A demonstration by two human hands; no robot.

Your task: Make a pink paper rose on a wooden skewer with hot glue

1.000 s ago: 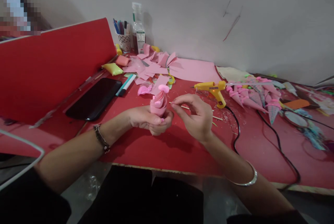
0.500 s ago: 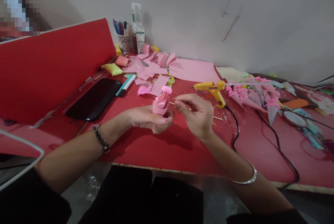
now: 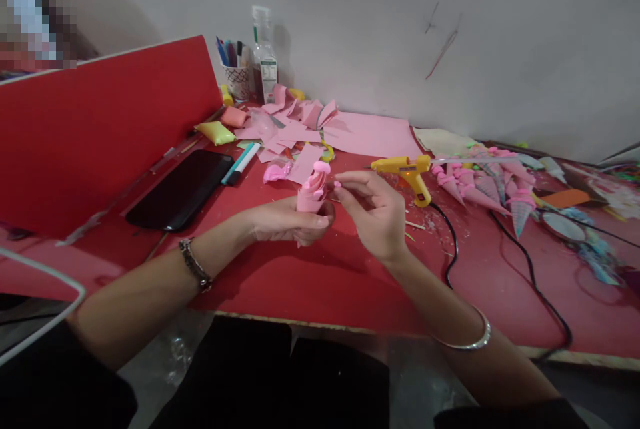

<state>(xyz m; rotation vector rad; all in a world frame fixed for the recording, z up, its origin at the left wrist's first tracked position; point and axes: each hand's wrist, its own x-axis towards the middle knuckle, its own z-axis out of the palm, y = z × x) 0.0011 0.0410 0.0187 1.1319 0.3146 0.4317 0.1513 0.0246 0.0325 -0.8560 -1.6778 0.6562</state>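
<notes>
A pink paper cone topped with soft pink clay (image 3: 313, 192) stands upright in my left hand (image 3: 290, 221), whose fingers wrap round its lower part. A rounded pink lump caps the clay. Just right of it, my right hand (image 3: 375, 209) pinches a tiny bit of pink clay (image 3: 338, 184) between thumb and forefinger, a small gap away from the cone. Behind the cone, a pink clay packet (image 3: 278, 172) lies on the red table (image 3: 300, 286).
A yellow glue gun (image 3: 411, 172) lies right of my hands, its black cord trailing forward. Several finished cones (image 3: 487, 182) are heaped beyond it. On the left are a black phone (image 3: 180, 189) and a marker (image 3: 243, 162). Pink paper scraps (image 3: 285, 129) cover the back.
My left hand has lifted the cone slightly and turned it upright, to the right. The bit of pink clay now shows at my right fingertips, which have shifted a little.
</notes>
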